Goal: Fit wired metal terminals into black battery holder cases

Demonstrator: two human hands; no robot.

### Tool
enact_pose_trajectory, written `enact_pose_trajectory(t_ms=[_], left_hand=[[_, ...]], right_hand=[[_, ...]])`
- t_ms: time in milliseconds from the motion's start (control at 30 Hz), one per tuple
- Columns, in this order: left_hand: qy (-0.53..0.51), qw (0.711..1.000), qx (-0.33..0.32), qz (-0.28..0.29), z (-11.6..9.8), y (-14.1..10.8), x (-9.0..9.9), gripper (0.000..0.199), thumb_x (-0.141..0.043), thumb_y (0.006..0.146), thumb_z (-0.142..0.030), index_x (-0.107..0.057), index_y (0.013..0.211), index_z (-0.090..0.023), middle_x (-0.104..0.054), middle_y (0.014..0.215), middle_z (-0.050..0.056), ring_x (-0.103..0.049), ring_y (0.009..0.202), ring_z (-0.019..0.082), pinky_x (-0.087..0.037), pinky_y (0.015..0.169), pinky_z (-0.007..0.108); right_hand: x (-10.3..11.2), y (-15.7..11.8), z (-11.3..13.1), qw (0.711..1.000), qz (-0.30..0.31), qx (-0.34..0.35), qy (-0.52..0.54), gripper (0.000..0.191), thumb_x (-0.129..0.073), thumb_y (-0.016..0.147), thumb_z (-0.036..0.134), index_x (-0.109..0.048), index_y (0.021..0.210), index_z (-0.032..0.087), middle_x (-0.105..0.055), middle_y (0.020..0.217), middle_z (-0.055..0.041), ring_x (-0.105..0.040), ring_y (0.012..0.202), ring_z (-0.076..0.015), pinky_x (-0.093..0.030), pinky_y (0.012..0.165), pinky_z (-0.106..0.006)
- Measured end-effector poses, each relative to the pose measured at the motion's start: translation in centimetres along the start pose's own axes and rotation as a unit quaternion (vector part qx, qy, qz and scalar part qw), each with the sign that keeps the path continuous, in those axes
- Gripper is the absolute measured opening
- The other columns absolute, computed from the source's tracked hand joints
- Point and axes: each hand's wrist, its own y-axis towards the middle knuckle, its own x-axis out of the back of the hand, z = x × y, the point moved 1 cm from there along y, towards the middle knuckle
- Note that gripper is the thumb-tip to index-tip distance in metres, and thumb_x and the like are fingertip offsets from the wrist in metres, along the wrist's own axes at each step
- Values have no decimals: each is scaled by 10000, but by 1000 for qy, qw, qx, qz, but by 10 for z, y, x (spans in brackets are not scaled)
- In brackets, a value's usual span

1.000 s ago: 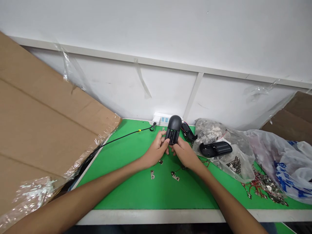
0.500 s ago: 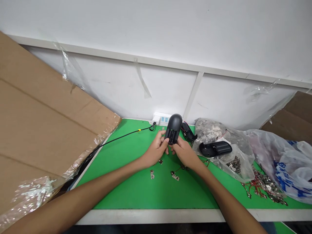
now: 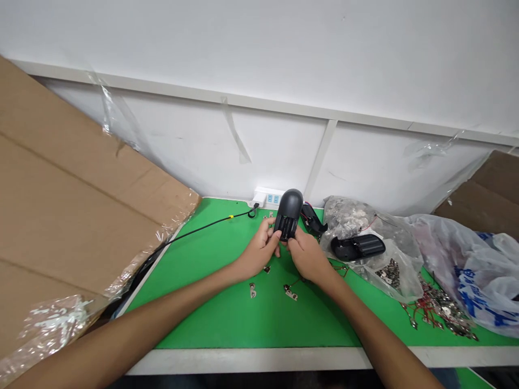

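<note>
Pinching firmly from both sides, the left hand [image 3: 258,250] and right hand [image 3: 309,256] hold a black battery holder [image 3: 288,214] upright above the green worktop [image 3: 227,319]. A slipping grip could drop it onto the loose metal contact tabs [image 3: 252,290]. Against the earlier frame, its position looks almost unchanged.

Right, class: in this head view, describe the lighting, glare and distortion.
Head view: lighting is even, with soft shadows; glare shines on the plastic wrap; the left forearm looks stretched by the wide lens; the black battery holder stays sharp.
</note>
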Motion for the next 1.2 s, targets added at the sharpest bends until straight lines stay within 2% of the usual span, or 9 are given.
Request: enact_pose_trajectory(t_ms=[100, 433, 733, 1033, 1200], left_hand=[[4, 1000, -2, -1, 1, 0, 1, 520, -553, 1059, -621, -442, 1399, -243, -637, 899, -26, -599, 616, 107, -436, 600, 256], [6, 1000, 3, -3, 4, 1, 1, 493, -547, 1068, -600, -441, 1402, -253, -612, 858, -39, -597, 628, 116, -442, 613, 257], [4, 1000, 16, -2, 1, 0, 1, 525, -563, 1056, -613, -433, 1401, -239, -639, 865, -30, -602, 634, 120, -457, 635, 263], [8, 1000, 20, 1, 1, 0, 1, 523, -560, 1054, -620, -438, 1392, -240, -634, 838, -41, -564, 593, 109, -428, 595, 251], [12, 1000, 23, 0, 2, 0, 2, 504, -549, 1064, -603, -435, 1391, -237, -627, 835, -46, -530, 569, 98, -408, 569, 243]], right_hand=[[1, 0, 3, 999, 3, -22, 24, 237, -388, 1004, 329, -583, 1096, 232, -719, 887, -68, -656, 761, -267, -446, 706, -342], [1, -1, 4, 1000, 5, -24, 16, 273, -409, 1044, 354, -602, 1180, 217, -724, 907, -79, -652, 778, -256, -414, 694, -326], [3, -1, 7, 999, 12, -31, -36, 279, -438, 1038, 345, -600, 1209, 195, -743, 959, -108, -684, 851, -280, -412, 712, -339], [5, -1, 10, 995, 17, -36, -89, 250, -434, 1037, 350, -597, 1134, 187, -740, 934, -108, -669, 809, -266, -331, 670, -333], [3, -1, 10, 995, 21, -40, -90, 248, -442, 1042, 350, -600, 1136, 184, -740, 942, -111, -672, 815, -261, -348, 680, -331]])
